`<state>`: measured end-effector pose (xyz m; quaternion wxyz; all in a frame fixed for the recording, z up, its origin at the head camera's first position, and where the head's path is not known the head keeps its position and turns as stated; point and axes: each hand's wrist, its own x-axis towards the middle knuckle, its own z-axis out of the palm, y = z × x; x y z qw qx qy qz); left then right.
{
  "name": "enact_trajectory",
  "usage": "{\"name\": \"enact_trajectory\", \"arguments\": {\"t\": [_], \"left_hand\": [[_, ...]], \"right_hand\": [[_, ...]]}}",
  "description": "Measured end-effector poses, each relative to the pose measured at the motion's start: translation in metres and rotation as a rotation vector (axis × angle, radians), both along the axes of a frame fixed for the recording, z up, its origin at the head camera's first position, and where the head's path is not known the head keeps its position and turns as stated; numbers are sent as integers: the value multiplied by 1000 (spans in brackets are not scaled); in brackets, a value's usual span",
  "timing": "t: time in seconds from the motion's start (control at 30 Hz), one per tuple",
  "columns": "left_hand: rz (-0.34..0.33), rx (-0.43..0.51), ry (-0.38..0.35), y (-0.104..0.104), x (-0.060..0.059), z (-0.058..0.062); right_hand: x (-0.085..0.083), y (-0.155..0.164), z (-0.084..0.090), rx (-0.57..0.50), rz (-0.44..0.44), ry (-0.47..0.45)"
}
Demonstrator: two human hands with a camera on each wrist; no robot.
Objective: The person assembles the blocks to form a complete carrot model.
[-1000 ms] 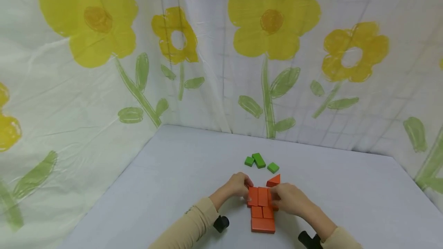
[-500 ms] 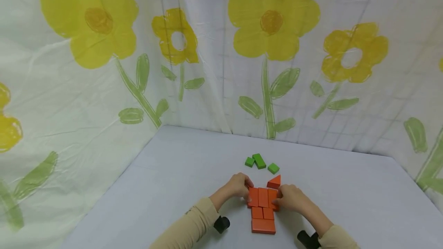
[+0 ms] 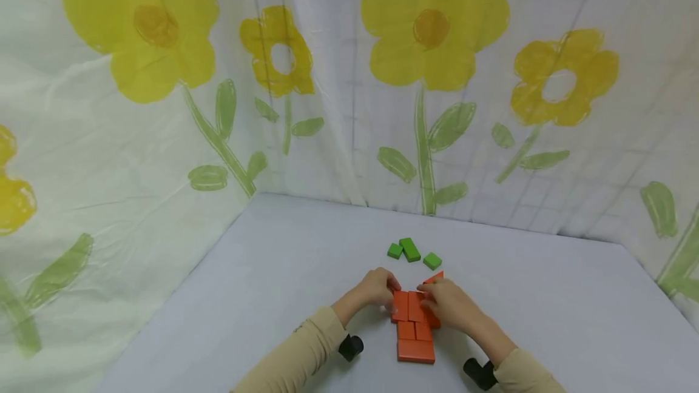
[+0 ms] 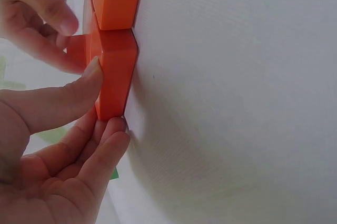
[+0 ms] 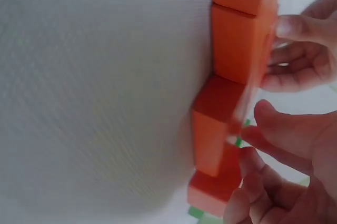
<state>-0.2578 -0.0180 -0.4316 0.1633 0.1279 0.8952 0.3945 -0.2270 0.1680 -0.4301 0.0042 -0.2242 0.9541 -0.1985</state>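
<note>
Several orange-red blocks lie flat, joined into a T-like shape: a wide block (image 3: 415, 351) nearest me, small ones (image 3: 406, 330) behind it, tall ones (image 3: 416, 306) side by side farther back. My left hand (image 3: 377, 287) pinches the left tall block (image 4: 116, 77), thumb at its upper edge and fingers at its far end. My right hand (image 3: 452, 304) hangs over the right tall block (image 5: 208, 140), partly hiding it. Its fingers are loosely bent, holding nothing, near the orange triangular block (image 3: 436, 277) just behind.
Beyond the orange shape lie a small green block (image 3: 395, 251), a longer green block (image 3: 409, 250) and another green block (image 3: 432, 261). A white cloth covers the table (image 3: 262, 296). A flower-printed curtain (image 3: 338, 138) hangs at its back and left.
My right hand has left the right edge of the right tall block and moved leftward and up over the blocks, now overlapping the triangular block. My left hand stays at its block.
</note>
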Motion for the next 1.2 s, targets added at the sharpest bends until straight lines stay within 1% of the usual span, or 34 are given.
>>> {"name": "enact_trajectory", "arguments": {"t": [0.1,0.23,0.33,0.4,0.47,0.53,0.6,0.67,0.7,0.8,0.9,1.03,1.13,1.2], "left_hand": [[-5,0,6,-1,-1,1],[-11,-3,12,-1,-2,1],[-14,-18,24,1,-3,2],[-13,-20,32,1,-3,3],[-14,-20,31,1,-2,3],[-9,-12,23,0,-2,3],[-2,-6,13,0,-1,3],[3,-5,9,0,0,2],[5,-3,5,0,0,2],[1,2,4,1,0,2],[-2,3,2,1,0,2],[1,1,-1,0,1,2],[2,0,5,-1,1,3],[-2,0,10,-1,1,4]], "right_hand": [[-3,-1,-2,5,40,-5],[-3,2,-3,-7,58,-29],[-3,6,-1,-17,81,-36],[-4,9,2,-30,92,-24],[-9,11,5,-44,69,20],[-17,16,7,-53,50,73],[-25,21,10,-45,29,94],[-33,27,11,-11,45,97],[-35,29,11,3,63,81],[-39,34,11,37,97,51],[-39,38,10,39,100,56],[-35,42,9,30,49,98],[-29,45,14,-24,4,92],[-22,45,22,-76,18,59]]}}
